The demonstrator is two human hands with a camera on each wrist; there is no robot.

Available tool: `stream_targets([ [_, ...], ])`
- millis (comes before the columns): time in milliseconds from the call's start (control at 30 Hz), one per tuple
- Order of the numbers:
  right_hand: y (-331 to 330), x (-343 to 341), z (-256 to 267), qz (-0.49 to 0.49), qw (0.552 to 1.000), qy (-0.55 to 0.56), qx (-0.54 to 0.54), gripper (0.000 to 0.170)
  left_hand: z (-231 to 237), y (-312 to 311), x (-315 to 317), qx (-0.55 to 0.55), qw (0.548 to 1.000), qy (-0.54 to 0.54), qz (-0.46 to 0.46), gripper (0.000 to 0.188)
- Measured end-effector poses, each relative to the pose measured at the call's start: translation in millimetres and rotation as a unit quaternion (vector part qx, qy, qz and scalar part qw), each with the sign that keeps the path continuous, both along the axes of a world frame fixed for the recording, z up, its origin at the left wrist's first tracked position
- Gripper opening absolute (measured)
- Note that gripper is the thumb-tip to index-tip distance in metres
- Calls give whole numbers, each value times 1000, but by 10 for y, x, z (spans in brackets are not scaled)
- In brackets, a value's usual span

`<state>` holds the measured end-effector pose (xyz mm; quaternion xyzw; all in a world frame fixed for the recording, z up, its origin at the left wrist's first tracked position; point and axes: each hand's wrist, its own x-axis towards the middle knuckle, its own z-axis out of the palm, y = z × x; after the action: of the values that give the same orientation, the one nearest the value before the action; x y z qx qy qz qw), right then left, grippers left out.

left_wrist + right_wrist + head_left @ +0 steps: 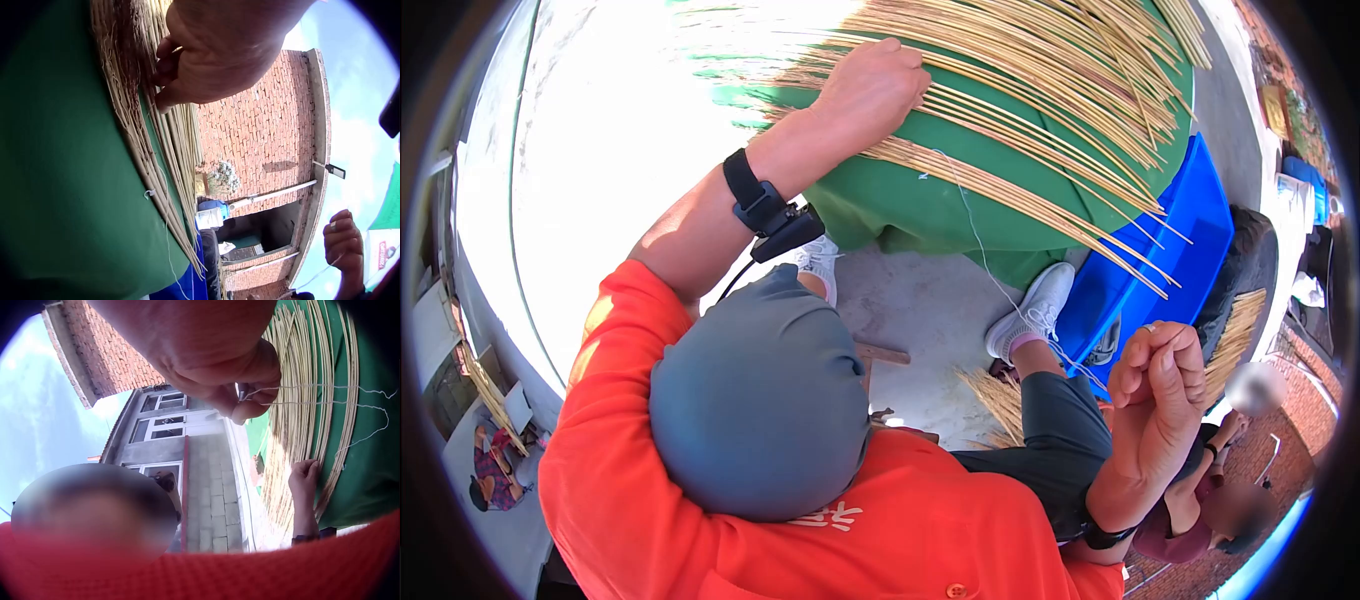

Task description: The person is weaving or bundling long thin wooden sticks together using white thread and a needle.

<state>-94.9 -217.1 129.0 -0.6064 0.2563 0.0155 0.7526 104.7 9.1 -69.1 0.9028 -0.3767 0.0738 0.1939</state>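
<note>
My left hand (875,88) reaches over a row of dried, straw-coloured stalks (1040,205) laid on a green cloth (920,225). In the left wrist view its bent fingertips (164,100) pinch at the stalks. Away from the cloth, on the right, my right hand (1160,375) is raised with curled fingers and grips a thin white thread (325,385). That thread runs back across the cloth to the nearest group of stalks, where a short end lies. A ring-like metal band (242,392) shows at the right fingers.
A blue bin (1205,190) stands beside the cloth at the right, with a black container (1250,240) behind it. More stalks (995,405) lie on the floor near a wooden piece (883,353). One person (1185,515) is at the right and another (495,470) far left.
</note>
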Motion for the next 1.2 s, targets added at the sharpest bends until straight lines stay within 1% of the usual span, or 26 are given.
stream_targets([
  [100,-16,-3,-5,3,1000,0,1,11,-49,-52,-18,1,1000,25,12,8],
  [333,-31,-14,-11,1,1000,2,-8,11,-90,-41,1,-20,999,23,16,5],
  [400,-31,-9,-2,3,1000,2,-4,12,-97,-64,10,-25,999,36,19,4],
  [533,-19,-6,-4,0,1000,0,-6,12,-79,-90,-6,-25,999,29,22,4],
  [600,-24,-5,-12,-1,1000,1,-7,12,-70,-103,-18,-11,1000,8,17,4],
  [733,-14,-3,-20,-10,1000,-2,-15,12,157,-81,-83,-8,1000,-13,16,6],
  [800,-24,20,-27,-23,1000,7,-13,11,342,-71,-109,-33,998,38,44,6],
  [833,-27,32,-43,-33,999,2,-22,11,457,-57,-107,-32,998,40,43,4],
  [867,-36,41,-69,-35,999,12,-10,11,563,-52,-105,-37,998,42,37,3],
  [933,-60,53,-71,-53,998,26,19,10,697,-84,-115,-86,994,32,54,3],
  [1000,-83,74,-115,-67,996,30,47,8,863,-160,-173,-131,988,69,34,3],
  [1033,-97,83,-157,-68,996,29,59,8,954,-240,-220,-150,986,67,15,3],
  [1100,-97,109,-210,-87,994,37,62,8,1091,-339,-288,-154,971,179,-45,4],
  [1133,-93,115,-233,-99,993,37,51,9,1118,-407,-286,-162,969,176,-55,4],
  [1167,-98,123,-264,-104,993,32,44,9,1147,-481,-292,-152,946,270,-97,4],
  [1200,-104,130,-300,-119,991,41,52,9,1177,-549,-309,-138,912,362,-136,4],
])
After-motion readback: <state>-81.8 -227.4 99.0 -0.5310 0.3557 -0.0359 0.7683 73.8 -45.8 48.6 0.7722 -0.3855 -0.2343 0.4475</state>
